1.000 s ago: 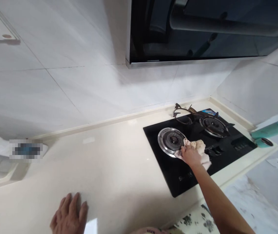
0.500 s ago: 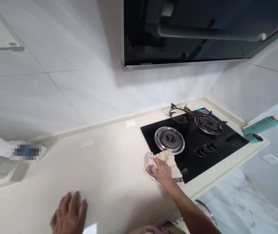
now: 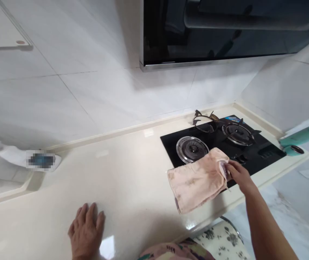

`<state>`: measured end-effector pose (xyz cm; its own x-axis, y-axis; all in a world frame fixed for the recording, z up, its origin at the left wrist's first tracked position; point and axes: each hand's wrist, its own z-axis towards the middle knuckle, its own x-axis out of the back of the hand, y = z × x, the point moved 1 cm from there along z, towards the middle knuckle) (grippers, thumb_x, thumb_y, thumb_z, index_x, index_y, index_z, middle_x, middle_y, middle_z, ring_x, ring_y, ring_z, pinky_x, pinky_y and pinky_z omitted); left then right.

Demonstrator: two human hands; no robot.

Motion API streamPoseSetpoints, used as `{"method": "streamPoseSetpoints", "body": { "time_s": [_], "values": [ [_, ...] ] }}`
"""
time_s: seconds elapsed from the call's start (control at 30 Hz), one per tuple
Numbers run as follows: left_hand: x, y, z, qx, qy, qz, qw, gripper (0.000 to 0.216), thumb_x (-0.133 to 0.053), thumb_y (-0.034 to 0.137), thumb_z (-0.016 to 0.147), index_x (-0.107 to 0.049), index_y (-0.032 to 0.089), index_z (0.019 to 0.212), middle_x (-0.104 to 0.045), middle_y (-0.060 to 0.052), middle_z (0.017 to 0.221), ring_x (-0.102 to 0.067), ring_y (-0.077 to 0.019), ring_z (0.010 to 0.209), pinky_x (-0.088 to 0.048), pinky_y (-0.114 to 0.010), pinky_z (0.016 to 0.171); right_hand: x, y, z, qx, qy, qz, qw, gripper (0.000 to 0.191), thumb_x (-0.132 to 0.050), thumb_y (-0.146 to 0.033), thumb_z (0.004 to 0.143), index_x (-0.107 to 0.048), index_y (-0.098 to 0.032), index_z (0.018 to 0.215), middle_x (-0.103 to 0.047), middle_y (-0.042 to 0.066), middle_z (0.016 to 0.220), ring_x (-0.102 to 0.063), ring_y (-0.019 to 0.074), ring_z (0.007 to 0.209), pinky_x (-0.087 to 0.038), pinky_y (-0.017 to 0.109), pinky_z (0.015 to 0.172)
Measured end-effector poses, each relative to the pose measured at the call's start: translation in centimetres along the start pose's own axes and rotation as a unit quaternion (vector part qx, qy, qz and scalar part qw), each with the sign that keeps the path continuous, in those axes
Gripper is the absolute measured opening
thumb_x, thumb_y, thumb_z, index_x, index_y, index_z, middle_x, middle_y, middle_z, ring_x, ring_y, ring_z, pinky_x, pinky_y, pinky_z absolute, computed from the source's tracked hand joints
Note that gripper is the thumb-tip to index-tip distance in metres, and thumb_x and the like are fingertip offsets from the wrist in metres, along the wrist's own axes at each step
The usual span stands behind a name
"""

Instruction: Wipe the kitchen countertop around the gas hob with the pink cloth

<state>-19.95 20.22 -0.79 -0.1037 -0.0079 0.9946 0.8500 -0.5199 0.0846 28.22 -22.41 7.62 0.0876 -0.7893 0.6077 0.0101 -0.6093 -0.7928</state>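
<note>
A stained pale pink cloth (image 3: 197, 178) hangs spread out from my right hand (image 3: 239, 174), whose fingers pinch it at its right end. The cloth covers the front left part of the black gas stove (image 3: 254, 164) and reaches over the counter beside it. Just behind the cloth, the left burner (image 3: 192, 148) shows without its pot support. My left hand (image 3: 86, 229) lies palm down on the cream countertop (image 3: 127, 180), fingers stretched out and holding nothing.
A loose pot support (image 3: 204, 122) rests at the stove's back edge. The right burner (image 3: 238, 133) has its support on. A green holder (image 3: 294, 150) stands at the counter's right end. Left is a white bottle (image 3: 13, 155); a dark range hood (image 3: 224, 36) hangs above. A patterned stool (image 3: 224, 240) stands below.
My right hand has moved right across the stove, and the bunched cloth is now spread out to its left. My left hand stays flat on the counter. The view has shifted slightly.
</note>
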Motion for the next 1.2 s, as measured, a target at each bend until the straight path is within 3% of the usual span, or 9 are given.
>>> {"method": "streamPoseSetpoints", "body": {
  "time_s": [0.13,0.27,0.37,0.47,0.67,0.77,0.87,0.97,1.2],
  "values": [
    [-0.2,-0.1,0.0,0.002,-0.005,-0.005,1.0,0.058,-0.03,0.048,0.105,-0.056,0.016,0.147,-0.045,-0.018,0.163,-0.03,-0.0293,0.159,-0.025,-0.052,0.126,1.7,3.2,1.9,-0.003,0.109,-0.14,0.984,0.063,-0.05,-0.055,0.083,-0.072,-0.01,0.121,-0.066,0.025,0.118,-0.053,0.0426,0.126,-0.039,0.063,0.11],
    [-0.1,0.0,0.0,0.004,-0.01,-0.001,1.0,0.06,-0.028,0.048,0.106,-0.055,0.014,0.147,-0.043,-0.019,0.164,-0.028,-0.03,0.159,-0.025,-0.052,0.127,-4.8,4.6,0.9,0.045,0.046,-0.219,0.974,0.06,-0.049,-0.057,0.09,-0.071,-0.019,0.131,-0.065,0.02,0.131,-0.057,0.037,0.125,-0.044,0.055,0.108],
    [0.2,0.2,-0.1,0.0,-0.012,0.004,1.0,0.061,-0.027,0.048,0.107,-0.055,0.013,0.148,-0.044,-0.019,0.163,-0.029,-0.0308,0.159,-0.025,-0.052,0.126,-10.2,4.7,-1.0,0.074,0.036,-0.27,0.959,0.069,-0.043,-0.061,0.096,-0.057,-0.021,0.149,-0.045,0.023,0.159,-0.038,0.0441,0.147,-0.033,0.067,0.115],
    [0.2,0.3,-0.1,-0.001,-0.01,0.005,1.0,0.059,-0.028,0.048,0.106,-0.055,0.015,0.148,-0.044,-0.018,0.163,-0.029,-0.0295,0.159,-0.025,-0.051,0.127,-12.8,4.7,-3.0,0.099,0.037,-0.311,0.945,0.077,-0.035,-0.064,0.1,-0.045,-0.015,0.158,-0.029,0.028,0.168,-0.019,0.0488,0.156,-0.022,0.075,0.117],
    [0.0,0.1,-0.3,-0.007,0.001,-0.004,1.0,0.061,-0.029,0.048,0.106,-0.057,0.012,0.146,-0.045,-0.021,0.163,-0.03,-0.0328,0.158,-0.026,-0.054,0.125,-11.5,5.1,-3.2,0.135,0.01,-0.346,0.929,0.069,-0.034,-0.065,0.101,-0.047,-0.027,0.158,-0.033,0.018,0.168,-0.026,0.0416,0.154,-0.029,0.066,0.118],
    [0.0,0.1,-0.3,-0.007,0.001,-0.01,1.0,0.06,-0.03,0.049,0.106,-0.057,0.013,0.146,-0.045,-0.021,0.163,-0.031,-0.0326,0.158,-0.027,-0.054,0.125,-9.8,5.6,-1.8,0.092,0.046,-0.35,0.931,0.073,-0.031,-0.068,0.1,-0.045,-0.025,0.157,-0.029,0.021,0.168,-0.03,0.0438,0.15,-0.033,0.069,0.112],
    [0.0,0.1,-0.3,-0.005,0.005,-0.012,1.0,0.059,-0.03,0.049,0.106,-0.056,0.015,0.146,-0.044,-0.02,0.163,-0.031,-0.0317,0.158,-0.027,-0.054,0.125,-8.7,6.1,-1.0,0.046,0.078,-0.355,0.93,0.071,-0.029,-0.067,0.101,-0.049,-0.022,0.153,-0.041,0.024,0.158,-0.038,0.0458,0.141,-0.035,0.072,0.105],
    [0.0,0.2,-0.3,-0.009,0.007,-0.012,1.0,0.062,-0.028,0.05,0.106,-0.056,0.012,0.146,-0.044,-0.022,0.163,-0.03,-0.0329,0.158,-0.026,-0.055,0.125,-8.5,6.0,-0.9,0.035,0.081,-0.359,0.929,0.066,-0.031,-0.063,0.102,-0.054,-0.021,0.148,-0.052,0.022,0.146,-0.045,0.0439,0.13,-0.039,0.069,0.101],
    [0.0,0.3,-0.4,-0.003,0.001,-0.012,1.0,0.06,-0.029,0.05,0.106,-0.056,0.014,0.147,-0.044,-0.02,0.163,-0.029,-0.0307,0.159,-0.025,-0.052,0.126,-9.4,3.8,-3.2,0.099,0.054,-0.36,0.926,0.059,-0.027,-0.05,0.105,-0.057,-0.021,0.147,-0.045,0.021,0.154,-0.044,0.0412,0.13,-0.039,0.062,0.102]
  ]
}}
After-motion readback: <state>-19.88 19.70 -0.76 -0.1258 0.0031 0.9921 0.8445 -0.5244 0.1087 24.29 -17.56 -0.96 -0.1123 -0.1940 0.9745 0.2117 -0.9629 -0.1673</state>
